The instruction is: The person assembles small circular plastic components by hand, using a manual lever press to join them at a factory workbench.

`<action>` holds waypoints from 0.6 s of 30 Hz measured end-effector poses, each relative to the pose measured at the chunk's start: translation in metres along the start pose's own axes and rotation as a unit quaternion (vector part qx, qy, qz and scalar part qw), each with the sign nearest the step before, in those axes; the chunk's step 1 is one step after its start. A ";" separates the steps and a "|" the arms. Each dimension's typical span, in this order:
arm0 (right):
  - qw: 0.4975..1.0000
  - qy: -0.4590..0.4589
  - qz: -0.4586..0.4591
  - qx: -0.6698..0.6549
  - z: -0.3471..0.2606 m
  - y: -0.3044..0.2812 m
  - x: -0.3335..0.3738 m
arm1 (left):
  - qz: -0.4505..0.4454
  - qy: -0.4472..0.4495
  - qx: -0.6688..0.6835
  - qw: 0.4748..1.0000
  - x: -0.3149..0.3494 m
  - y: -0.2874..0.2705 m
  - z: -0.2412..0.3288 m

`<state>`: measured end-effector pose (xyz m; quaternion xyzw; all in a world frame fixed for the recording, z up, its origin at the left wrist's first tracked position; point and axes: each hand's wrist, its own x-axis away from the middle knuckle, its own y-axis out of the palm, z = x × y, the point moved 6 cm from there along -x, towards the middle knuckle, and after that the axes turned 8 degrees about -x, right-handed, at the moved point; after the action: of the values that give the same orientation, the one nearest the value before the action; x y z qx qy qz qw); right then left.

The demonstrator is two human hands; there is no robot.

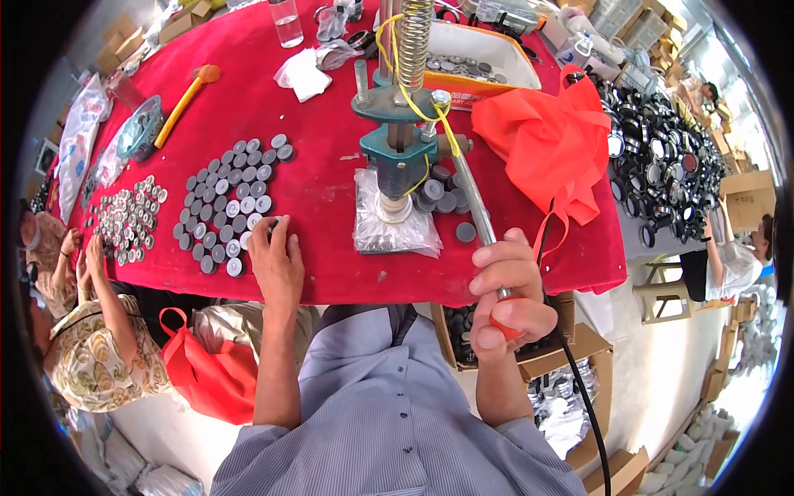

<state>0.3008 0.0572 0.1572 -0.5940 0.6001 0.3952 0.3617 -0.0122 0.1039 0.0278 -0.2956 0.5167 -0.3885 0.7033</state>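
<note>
My right hand (513, 298) is wrapped round the lever (470, 186) of a teal hand press (399, 142), near the red knob (507, 317) at its end. Under the press head lies a plate wrapped in clear plastic (368, 223). At the right edge of a spread of dark grey round caps (222, 202), my left hand (277, 263) has its fingers curled, with a small dark round cap (274, 225) pinched at their tips. More grey caps (447, 201) lie behind the lever, to the right of the press.
Left on the red tablecloth (331, 285) are small metal rings (131, 219), a blue basket (142, 128) and a yellow-handled mallet (186, 103). A red bag (546, 140) and a tray (484, 51) stand right. Another person's hands (93, 258) work at far left.
</note>
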 end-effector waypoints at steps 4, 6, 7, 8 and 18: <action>1.000 -0.014 -0.013 -0.013 0.000 0.000 -0.032 | -0.016 -0.028 0.099 0.995 -0.001 0.001 0.005; 0.999 -0.031 -0.021 -0.034 0.002 0.002 -0.057 | 0.005 0.005 0.077 0.997 -0.002 0.001 0.007; 0.999 -0.030 -0.021 -0.034 0.005 0.003 -0.068 | 0.004 0.005 0.077 0.997 -0.004 0.002 0.008; 0.998 -0.022 -0.026 -0.046 0.010 0.004 -0.079 | -0.016 -0.019 0.109 0.994 -0.006 0.006 0.007; 0.992 0.072 0.064 -0.077 0.074 0.012 -0.175 | -0.065 0.018 0.271 0.960 -0.040 0.012 0.100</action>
<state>0.2915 0.1986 0.2848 -0.6075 0.6293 0.4183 0.2450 0.0796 0.1456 0.0668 -0.1203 0.3844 -0.5642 0.7207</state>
